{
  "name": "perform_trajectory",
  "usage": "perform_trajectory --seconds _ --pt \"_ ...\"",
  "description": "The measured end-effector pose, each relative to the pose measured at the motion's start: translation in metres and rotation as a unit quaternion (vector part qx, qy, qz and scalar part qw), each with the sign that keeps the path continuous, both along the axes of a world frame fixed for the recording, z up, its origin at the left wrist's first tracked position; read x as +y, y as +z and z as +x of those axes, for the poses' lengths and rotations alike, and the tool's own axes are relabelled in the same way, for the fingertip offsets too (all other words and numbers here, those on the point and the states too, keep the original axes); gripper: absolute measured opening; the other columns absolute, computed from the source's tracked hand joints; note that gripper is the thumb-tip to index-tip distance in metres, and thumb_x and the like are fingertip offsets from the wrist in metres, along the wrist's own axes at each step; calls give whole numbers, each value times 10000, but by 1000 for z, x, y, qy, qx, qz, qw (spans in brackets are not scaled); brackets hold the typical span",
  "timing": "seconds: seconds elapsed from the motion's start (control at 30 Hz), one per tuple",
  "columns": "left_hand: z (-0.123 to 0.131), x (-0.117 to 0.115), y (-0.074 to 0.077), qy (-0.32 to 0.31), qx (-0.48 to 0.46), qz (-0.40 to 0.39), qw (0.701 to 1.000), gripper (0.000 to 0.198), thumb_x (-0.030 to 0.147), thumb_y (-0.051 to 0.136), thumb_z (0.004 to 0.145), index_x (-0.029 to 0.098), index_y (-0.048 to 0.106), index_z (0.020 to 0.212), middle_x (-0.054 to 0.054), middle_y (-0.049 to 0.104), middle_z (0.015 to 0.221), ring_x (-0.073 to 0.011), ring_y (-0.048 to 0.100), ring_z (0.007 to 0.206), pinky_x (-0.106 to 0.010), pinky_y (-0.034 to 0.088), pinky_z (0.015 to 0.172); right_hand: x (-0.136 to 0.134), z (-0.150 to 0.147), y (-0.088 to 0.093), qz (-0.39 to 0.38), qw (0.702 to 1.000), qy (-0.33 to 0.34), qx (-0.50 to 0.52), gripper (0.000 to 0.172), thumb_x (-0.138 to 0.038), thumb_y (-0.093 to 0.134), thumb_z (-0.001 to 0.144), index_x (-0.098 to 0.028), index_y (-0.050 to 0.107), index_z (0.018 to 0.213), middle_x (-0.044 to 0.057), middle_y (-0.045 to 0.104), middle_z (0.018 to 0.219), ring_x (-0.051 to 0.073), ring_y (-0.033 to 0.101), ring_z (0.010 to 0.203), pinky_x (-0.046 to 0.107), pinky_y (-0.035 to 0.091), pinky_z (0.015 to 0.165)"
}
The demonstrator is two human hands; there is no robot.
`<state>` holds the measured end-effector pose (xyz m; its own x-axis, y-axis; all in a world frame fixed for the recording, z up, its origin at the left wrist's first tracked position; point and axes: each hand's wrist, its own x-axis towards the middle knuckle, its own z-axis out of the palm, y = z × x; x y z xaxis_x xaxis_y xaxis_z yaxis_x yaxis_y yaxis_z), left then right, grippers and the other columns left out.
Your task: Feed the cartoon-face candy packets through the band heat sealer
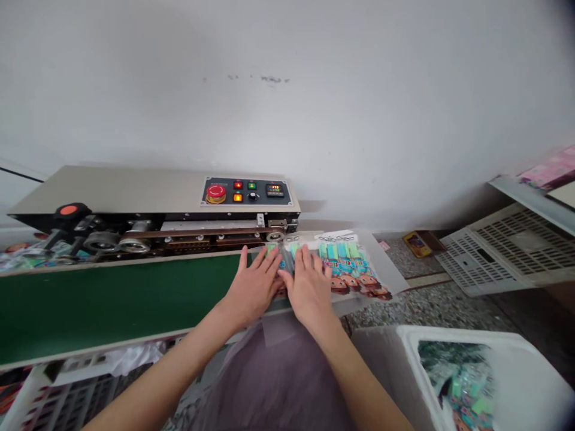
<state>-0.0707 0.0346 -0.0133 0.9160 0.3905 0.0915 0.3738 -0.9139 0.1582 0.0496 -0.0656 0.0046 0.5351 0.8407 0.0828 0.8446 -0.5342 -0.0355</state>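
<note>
- The person's left hand (254, 286) lay flat, palm down and fingers stretched out, over the printed packets at the right end of the green belt (112, 293); it was unclenched.
- The right hand (309, 281) rested just beside it in much the same way, its fingers extended over the packets, gripping nothing that could be seen.
- The printed packets (350, 263) ran in an overlapping row from under both hands out to the right, their pale green and blue contents toward the wall (359, 120).
- Behind the belt stood a beige machine (135, 188), its control panel (247, 191) bearing a red button (216, 191) and a lit display (274, 190).
- At the lower right, a white box (406, 344) held more packets.
- Farther right, a pale slatted crate (498, 248) leaned at a tilt near a small yellow box (417, 244).
</note>
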Motion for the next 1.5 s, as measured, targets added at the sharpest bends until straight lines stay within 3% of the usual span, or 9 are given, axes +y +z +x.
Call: perform_trajectory --seconds 0.13,0.3,0.57,0.77,0.93,1.1,1.27,1.4,1.5 --pt "17 -15 14 45 -21 1 999 522 347 275 1064 115 469 1489 -155 395 1595 -356 328 1492 -684 161 1205 -20 25 10 26 999 9 -39 535 -432 311 1061 -160 494 1484 116 436 1578 339 430 1387 525 335 1090" --pt "45 -32 -3 -8 -43 -20 999 567 473 266 1064 171 441 1511 -139 331 1631 -343 275 1517 -687 205 1189 -49 66 -1 -13 996 0 -85 458 -319 359 1052 -229 521 1471 66 459 1568 324 360 1451 550 257 1158" --pt "14 11 -11 -128 -17 2 992 494 386 282 1074 263 375 1544 -52 272 1666 -232 220 1545 -525 166 1234 -37 45 -16 1 996 72 -50 455 -342 371 1053 -295 491 1489 26 358 1627 317 285 1498 608 161 1199" --pt "-6 13 -7 -64 12 29 997 510 264 287 1047 186 386 1542 -104 266 1663 -270 234 1539 -505 245 1208 -17 23 -18 26 998 59 -19 475 -364 373 1050 -250 485 1497 69 373 1618 355 278 1497 656 167 1181" --pt "-37 18 7 1 20 44 999 591 78 287 953 156 414 1525 -125 302 1645 -304 265 1527 -613 187 1212 -31 37 1 32 998 32 -35 466 -369 347 1060 -243 512 1476 66 408 1599 336 295 1492 630 199 1184" --pt "2 -5 15 -26 -29 12 999 489 173 286 1024 126 496 1463 -126 451 1569 -274 366 1483 -526 240 1222 -54 67 -2 0 996 -36 -80 465 -324 334 1059 -215 525 1468 92 424 1588 337 321 1479 609 237 1173" --pt "55 -33 -7 -78 -53 -3 996 524 403 272 1073 203 374 1547 -99 326 1640 -285 262 1529 -600 214 1212 -57 68 -18 -20 996 -24 -89 470 -342 356 1057 -281 470 1509 50 386 1614 337 303 1484 603 238 1168" --pt "34 -24 -20 -50 -42 9 998 538 423 251 1076 206 350 1558 -83 282 1659 -279 216 1544 -643 181 1212 -54 61 -17 -14 997 15 -68 457 -349 371 1055 -320 482 1497 24 377 1619 344 279 1492 624 195 1179" --pt "12 -15 -12 -12 -18 13 1000 522 401 276 1073 201 382 1543 -91 301 1650 -296 252 1531 -663 171 1209 -46 52 -15 4 998 54 -43 457 -349 373 1055 -332 472 1500 29 391 1612 338 277 1495 638 198 1172"
